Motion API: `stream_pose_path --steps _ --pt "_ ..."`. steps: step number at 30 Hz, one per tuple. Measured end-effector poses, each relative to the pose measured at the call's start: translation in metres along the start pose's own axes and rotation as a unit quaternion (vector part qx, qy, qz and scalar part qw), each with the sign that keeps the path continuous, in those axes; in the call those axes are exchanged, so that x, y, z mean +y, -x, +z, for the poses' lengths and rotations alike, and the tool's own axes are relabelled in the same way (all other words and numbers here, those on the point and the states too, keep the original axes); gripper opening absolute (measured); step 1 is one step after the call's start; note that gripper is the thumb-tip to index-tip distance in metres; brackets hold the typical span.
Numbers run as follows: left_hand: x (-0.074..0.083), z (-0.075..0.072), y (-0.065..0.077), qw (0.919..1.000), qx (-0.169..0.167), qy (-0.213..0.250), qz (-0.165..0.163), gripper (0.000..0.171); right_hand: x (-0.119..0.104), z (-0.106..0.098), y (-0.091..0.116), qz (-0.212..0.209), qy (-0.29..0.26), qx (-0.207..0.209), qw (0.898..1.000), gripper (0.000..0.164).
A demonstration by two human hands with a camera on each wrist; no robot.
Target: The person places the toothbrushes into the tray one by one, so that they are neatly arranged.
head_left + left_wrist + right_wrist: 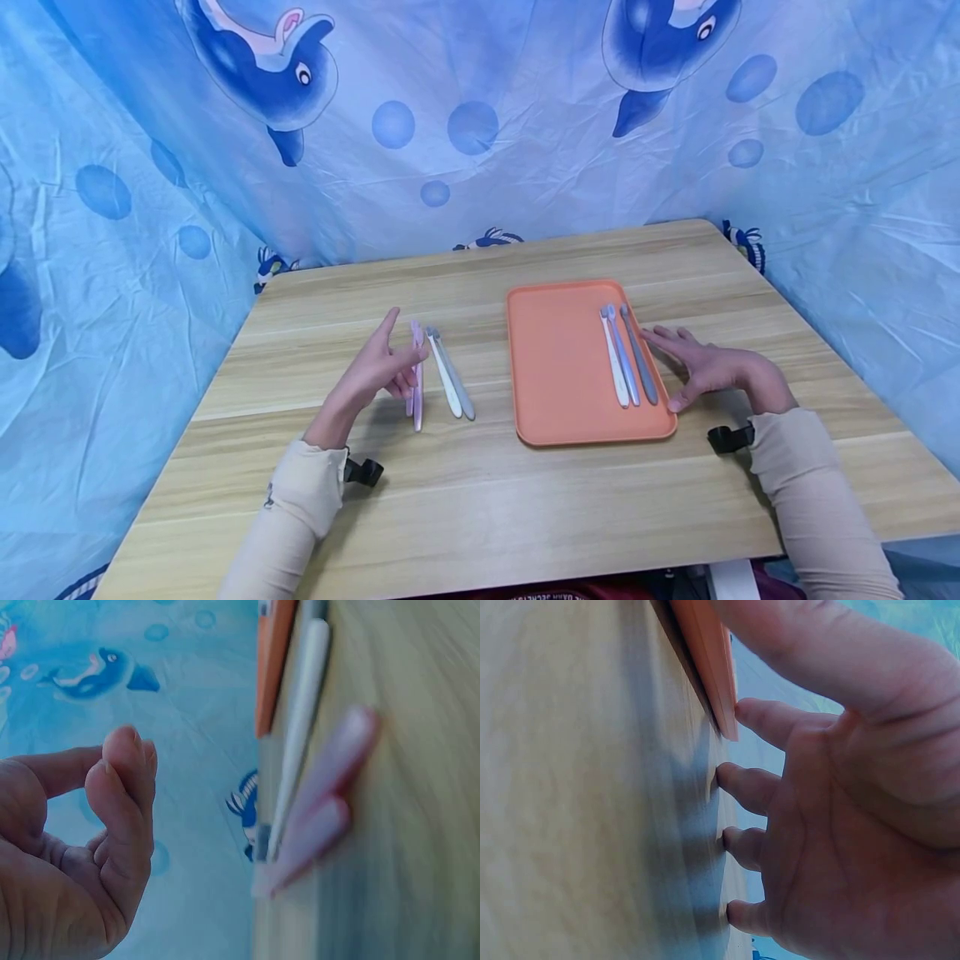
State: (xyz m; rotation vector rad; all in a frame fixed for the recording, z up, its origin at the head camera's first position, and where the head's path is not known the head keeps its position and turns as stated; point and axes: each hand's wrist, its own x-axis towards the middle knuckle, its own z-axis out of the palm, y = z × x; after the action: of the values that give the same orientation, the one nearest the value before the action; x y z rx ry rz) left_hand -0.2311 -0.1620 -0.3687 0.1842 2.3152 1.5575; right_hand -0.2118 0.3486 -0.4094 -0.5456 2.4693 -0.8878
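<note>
My left hand [386, 362] hovers above two pink-purple toothbrushes [417, 404], overlapping part of them in the head view. Its fingers are bent loosely with nothing between them, as the left wrist view also shows. Just right of it, a white toothbrush [447, 383] and a grey toothbrush [459, 387] lie side by side with their heads away from me. My right hand [708, 367] is spread at the right side of the orange tray [558, 367], thumb and index fingertip at its rim. White [615, 362], lavender [626, 362] and grey [641, 362] toothbrushes lie along the tray's right side.
A wood-grain table [480, 500] carries everything. Behind and at both sides hangs a blue curtain [525, 192] with dolphin prints, close to the table's edges. Each wrist has a small black camera, such as the left one's camera [365, 472].
</note>
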Motion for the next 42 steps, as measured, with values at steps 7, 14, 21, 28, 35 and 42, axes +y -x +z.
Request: stream_pose_path --steps 7,14,21,28,35,42 --pt "-0.021 -0.013 0.0 0.9974 -0.04 -0.026 -0.055 0.099 0.001 0.0 -0.001 0.011 -0.005 0.001 1.0 0.125" --pt "-0.03 -0.017 -0.001 0.9934 -0.073 -0.044 -0.076 0.1 0.003 0.001 0.0 0.005 -0.001 0.004 1.0 0.125" --pt "-0.04 -0.019 -0.003 0.9912 -0.096 -0.034 -0.084 0.099 0.001 0.0 -0.001 0.007 -0.003 0.005 1.0 0.126" --pt "-0.049 -0.024 -0.004 0.9894 -0.107 -0.034 -0.093 0.103 0.002 0.001 -0.001 0.007 -0.001 0.004 1.0 0.126" --pt "-0.054 -0.026 -0.007 0.9856 -0.12 -0.029 -0.116 0.11 0.003 0.001 -0.001 0.006 0.001 0.004 1.0 0.126" --pt "-0.058 -0.026 -0.009 0.9857 -0.114 -0.039 -0.117 0.112 0.002 0.0 -0.001 0.0 0.002 0.005 1.0 0.126"
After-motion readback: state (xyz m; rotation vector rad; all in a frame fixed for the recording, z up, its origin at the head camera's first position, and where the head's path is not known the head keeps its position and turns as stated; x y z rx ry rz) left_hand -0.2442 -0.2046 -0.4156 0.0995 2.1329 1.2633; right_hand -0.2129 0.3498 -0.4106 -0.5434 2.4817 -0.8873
